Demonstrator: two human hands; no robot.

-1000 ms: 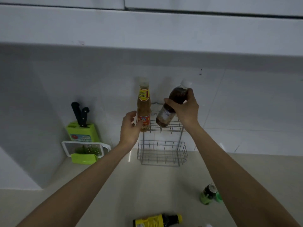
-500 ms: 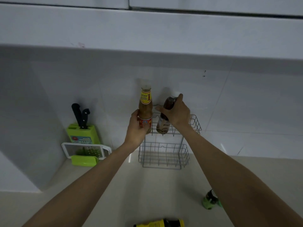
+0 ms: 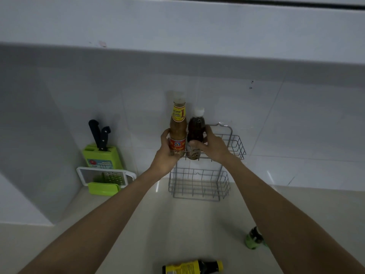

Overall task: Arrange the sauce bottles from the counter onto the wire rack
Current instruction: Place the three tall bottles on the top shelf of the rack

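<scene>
Two-tier wire rack (image 3: 235,147) stands at the far edge of the counter (image 3: 177,224) against the tiled wall. Upper tier, left end: tall orange-brown sauce bottle (image 3: 178,127) with yellow neck label, upright. Just right of it, touching or nearly so, a shorter dark sauce bottle (image 3: 196,131) with white cap, also upright. Left hand (image 3: 166,153) wraps the lower body of the tall bottle. Right hand (image 3: 212,146) grips the dark bottle, thumb across its label. Lower tier holds nothing visible. Near edge of counter: dark bottle with yellow label (image 3: 192,266) lying on its side. Near right: small green-capped bottle (image 3: 253,238), partly behind the right forearm. Far left: green knife block (image 3: 101,157), grater (image 3: 106,177) before it.
</scene>
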